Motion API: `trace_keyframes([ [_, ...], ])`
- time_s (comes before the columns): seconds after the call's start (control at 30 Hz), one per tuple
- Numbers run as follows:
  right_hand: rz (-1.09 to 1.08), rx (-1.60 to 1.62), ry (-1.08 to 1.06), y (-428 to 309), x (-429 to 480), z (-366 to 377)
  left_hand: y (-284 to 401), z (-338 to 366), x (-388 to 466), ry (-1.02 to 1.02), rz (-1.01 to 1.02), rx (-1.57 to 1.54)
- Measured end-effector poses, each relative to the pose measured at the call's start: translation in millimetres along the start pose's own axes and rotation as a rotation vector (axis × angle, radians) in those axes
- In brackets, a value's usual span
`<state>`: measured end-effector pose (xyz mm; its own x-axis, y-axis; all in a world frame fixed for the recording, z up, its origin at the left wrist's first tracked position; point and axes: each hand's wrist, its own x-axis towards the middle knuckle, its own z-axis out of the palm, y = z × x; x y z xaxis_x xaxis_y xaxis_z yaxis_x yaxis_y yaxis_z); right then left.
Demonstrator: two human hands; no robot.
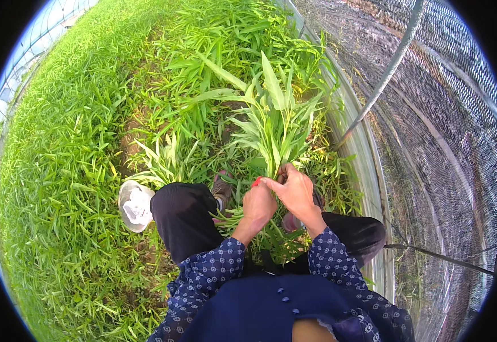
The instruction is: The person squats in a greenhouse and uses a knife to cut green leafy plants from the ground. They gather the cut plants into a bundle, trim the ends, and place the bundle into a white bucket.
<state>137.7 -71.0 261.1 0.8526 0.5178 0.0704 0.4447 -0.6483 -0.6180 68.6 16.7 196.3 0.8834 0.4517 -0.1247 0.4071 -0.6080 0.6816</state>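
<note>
A leafy bunch of greens (pixel 274 124), which looks like water spinach, stands upright between my knees with its leaves pointing away from me. My left hand (pixel 258 206) is closed around the stems just below the leaves. Cut stem ends (pixel 231 219) stick out below and to the left of that hand. At the same height, my right hand (pixel 296 190) pinches close to my left thumb, against the bunch. A small strip of red material (pixel 257 181) shows at the fingers; how far it runs around the stems is hidden.
Beside my left knee stands a translucent plastic tub (pixel 125 194) with crumpled white material (pixel 138 207) inside. More pale leaves (pixel 167 160) lie beyond that knee. Dense green plants (pixel 81 128) cover the ground on the left. On the right are a metal pole (pixel 385 77) and dark netting (pixel 440 149).
</note>
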Motion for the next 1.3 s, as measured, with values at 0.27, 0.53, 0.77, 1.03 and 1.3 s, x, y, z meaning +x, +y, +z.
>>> trace_keyframes([
  [0.27, -0.103, -0.227, 0.043, 2, 1, 10, 3, 8, -4, 0.018, 0.012, 0.087],
  [0.53, 0.015, 0.131, 0.13, 14, 11, 13, 15, 6, -8, -0.063, -0.084, -0.008],
  [0.77, 0.147, 0.473, 0.042, 37, 20, 19, 10, 16, -20, -0.098, 0.0, 0.039],
  [1.03, 0.134, -0.068, -0.114, 32, 80, -27, -6, 46, -37, 0.122, 0.185, 0.192],
  [1.3, 0.217, -0.191, -0.328, 28, 78, -24, -5, 44, -38, -0.09, 0.01, 0.108],
])
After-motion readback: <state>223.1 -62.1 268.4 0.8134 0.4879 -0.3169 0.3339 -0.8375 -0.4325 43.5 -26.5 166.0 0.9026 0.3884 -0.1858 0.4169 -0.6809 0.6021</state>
